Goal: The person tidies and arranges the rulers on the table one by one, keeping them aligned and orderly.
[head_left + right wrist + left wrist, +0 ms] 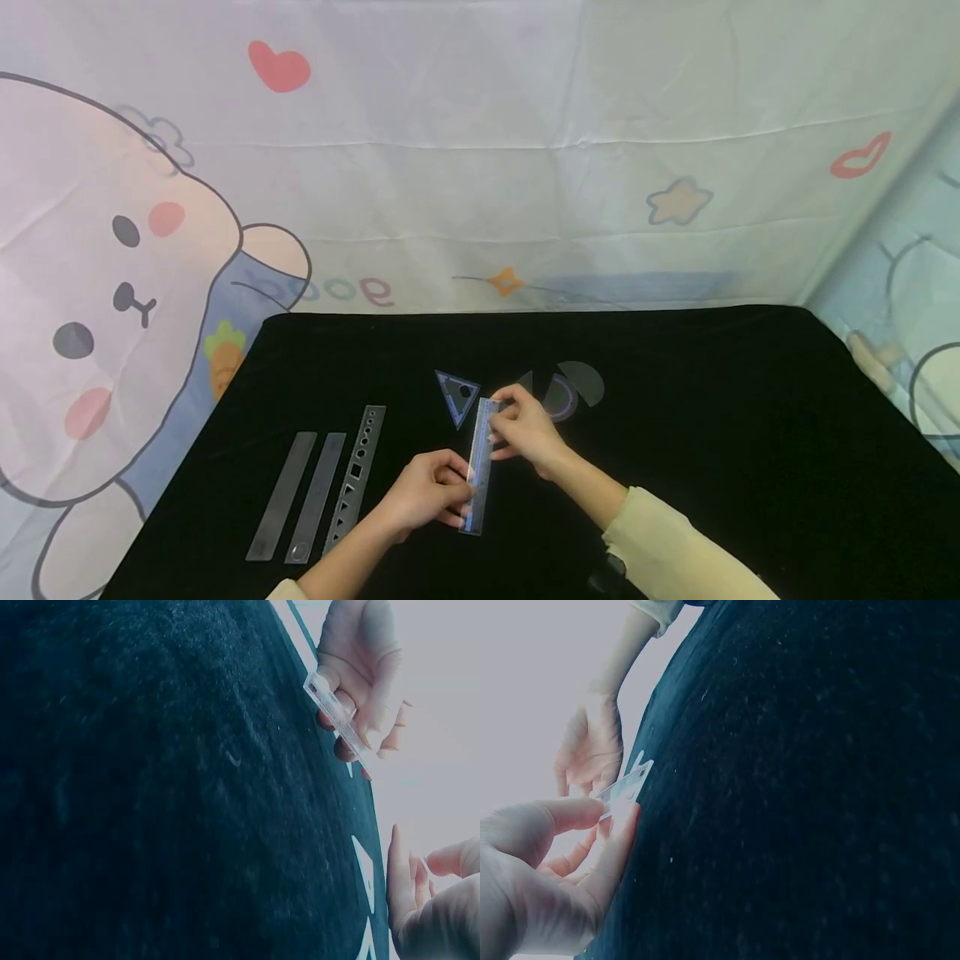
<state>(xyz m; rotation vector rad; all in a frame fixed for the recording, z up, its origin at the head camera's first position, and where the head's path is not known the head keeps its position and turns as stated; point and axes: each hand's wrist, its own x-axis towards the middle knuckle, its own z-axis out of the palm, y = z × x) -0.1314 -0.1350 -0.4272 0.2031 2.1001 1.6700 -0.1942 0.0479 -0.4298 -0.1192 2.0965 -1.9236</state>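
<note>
Both hands hold one clear straight ruler (481, 467) with a bluish tint, raised over the black cloth. My left hand (429, 493) pinches its near end between thumb and fingers; in the left wrist view that end of the ruler (630, 787) sticks out past the fingertips. At the far end, my right hand (527, 427) grips the ruler's right edge with thumb and fingers. The right wrist view shows the left hand (360, 667) across from the right hand (442, 907). Just left of the ruler's far end lies a blue-edged triangle ruler (459, 398).
Left of the hands lie a plain clear strip (282, 496), a second strip (317, 498) and a stencil ruler (356, 477) with cut-out shapes, side by side. Behind the right hand are a purple-edged protractor (562, 400) and a clear rounded piece (583, 382). A printed curtain (480, 183) hangs behind the table.
</note>
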